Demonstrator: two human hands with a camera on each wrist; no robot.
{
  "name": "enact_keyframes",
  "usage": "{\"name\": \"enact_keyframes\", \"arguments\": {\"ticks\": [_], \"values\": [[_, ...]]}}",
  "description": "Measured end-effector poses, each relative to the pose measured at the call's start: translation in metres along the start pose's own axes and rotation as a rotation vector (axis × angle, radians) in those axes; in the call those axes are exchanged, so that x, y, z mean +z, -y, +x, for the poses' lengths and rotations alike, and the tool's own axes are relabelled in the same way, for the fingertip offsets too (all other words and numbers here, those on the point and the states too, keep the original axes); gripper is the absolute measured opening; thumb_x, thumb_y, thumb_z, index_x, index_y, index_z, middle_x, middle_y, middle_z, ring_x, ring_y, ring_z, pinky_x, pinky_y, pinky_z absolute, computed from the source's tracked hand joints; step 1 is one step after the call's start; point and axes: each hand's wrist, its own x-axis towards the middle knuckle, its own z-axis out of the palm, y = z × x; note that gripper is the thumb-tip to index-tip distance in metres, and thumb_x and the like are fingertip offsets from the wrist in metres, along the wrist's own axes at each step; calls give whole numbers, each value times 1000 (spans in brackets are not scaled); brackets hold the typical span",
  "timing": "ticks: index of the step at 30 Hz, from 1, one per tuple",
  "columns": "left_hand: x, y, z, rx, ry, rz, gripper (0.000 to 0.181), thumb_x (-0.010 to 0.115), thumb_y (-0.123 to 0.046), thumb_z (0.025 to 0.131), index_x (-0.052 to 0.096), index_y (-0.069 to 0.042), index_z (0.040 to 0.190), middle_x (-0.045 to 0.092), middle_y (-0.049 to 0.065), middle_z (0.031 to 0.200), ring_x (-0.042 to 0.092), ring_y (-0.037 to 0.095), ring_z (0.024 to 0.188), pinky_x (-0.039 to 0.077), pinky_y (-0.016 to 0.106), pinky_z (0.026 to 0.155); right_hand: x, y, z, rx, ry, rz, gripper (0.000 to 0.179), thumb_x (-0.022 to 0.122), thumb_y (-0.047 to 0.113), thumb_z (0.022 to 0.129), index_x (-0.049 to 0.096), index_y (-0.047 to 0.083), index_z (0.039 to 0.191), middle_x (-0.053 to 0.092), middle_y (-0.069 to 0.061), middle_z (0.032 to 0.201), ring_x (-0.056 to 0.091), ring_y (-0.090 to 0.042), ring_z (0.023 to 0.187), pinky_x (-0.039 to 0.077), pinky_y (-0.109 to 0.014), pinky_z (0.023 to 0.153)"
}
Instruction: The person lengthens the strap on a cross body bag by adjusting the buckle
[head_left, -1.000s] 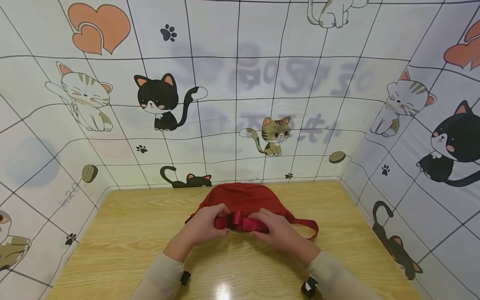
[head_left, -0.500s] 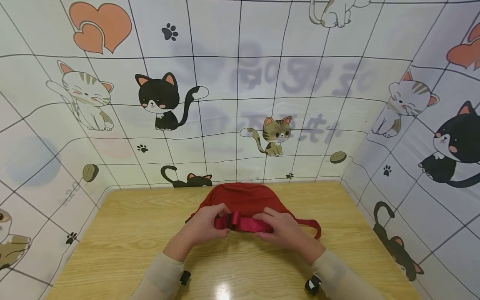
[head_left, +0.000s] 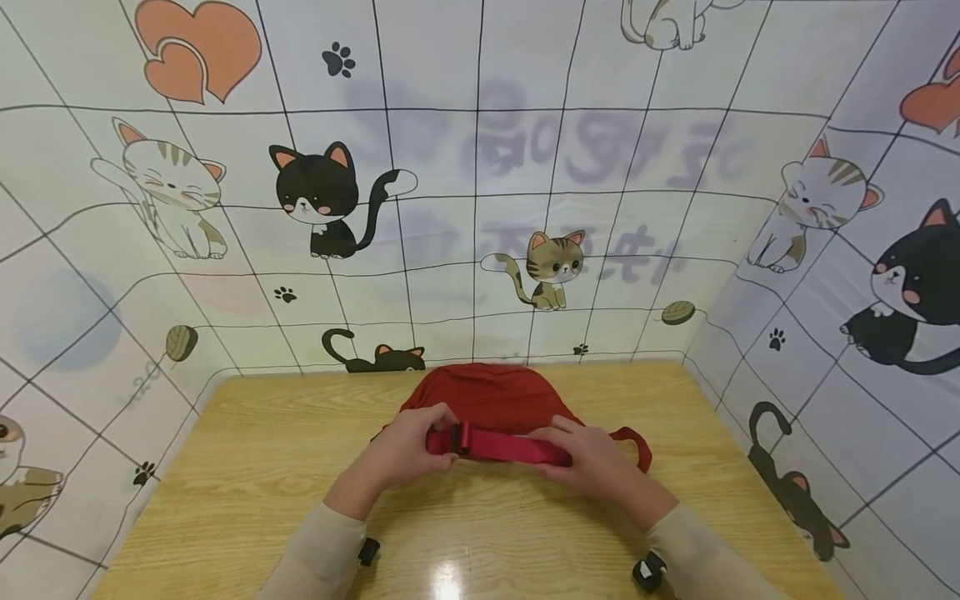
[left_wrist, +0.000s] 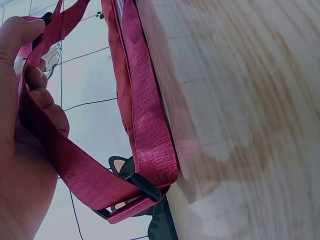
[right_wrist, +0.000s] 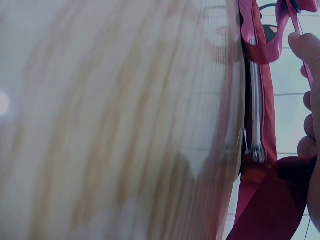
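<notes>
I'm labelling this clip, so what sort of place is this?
Probably an indoor workspace or filming nook: cat-print sheeting encloses three sides of a wood-grain table that bears a red bag.

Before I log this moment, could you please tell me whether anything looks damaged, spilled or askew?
Nothing stands out: the red fabric bag rests on the wood-grain table, its crimson webbing strap held by left hand and right hand, with no tear or spill visible.
</notes>
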Motion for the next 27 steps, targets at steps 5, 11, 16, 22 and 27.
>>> {"name": "enact_keyframes", "arguments": {"ticks": [5,11,16,22,27], "values": [[-2,2,0,8,-11,7,43,93,-20,86,67,-29,119,65,-13,98,62,11,88,54,33,78,-5,-6,-5,-11,-11,4,47,95,29,89,75,29,132,56,16,103,50,-1,70,45,-19,62],[-2,5,-1,29,-25,38,42,93,-19,85,68,-27,118,66,-12,100,62,11,91,56,35,82,-10,-9,-12,13,27,16,46,95,28,89,76,26,132,57,14,104,51,-2,73,48,-21,65],[-2,7,-3,27,-30,34,42,91,-18,84,69,-27,118,66,-11,102,62,11,94,56,35,84,-13,-12,-18,42,45,-14,45,93,29,91,77,29,132,61,14,110,54,-1,75,46,-20,62],[-6,7,-4,1,-31,12,42,91,-18,84,68,-28,117,63,-13,94,59,12,85,52,32,76,-14,-20,-24,35,1,-59,43,93,31,90,78,30,129,69,12,119,55,2,73,42,-20,57],[-9,7,-5,2,-29,12,42,92,-17,84,68,-28,117,64,-14,93,59,12,85,51,32,74,-14,-24,-26,16,-35,-44,43,94,28,88,78,29,128,71,10,120,57,3,77,43,-20,59]]}}
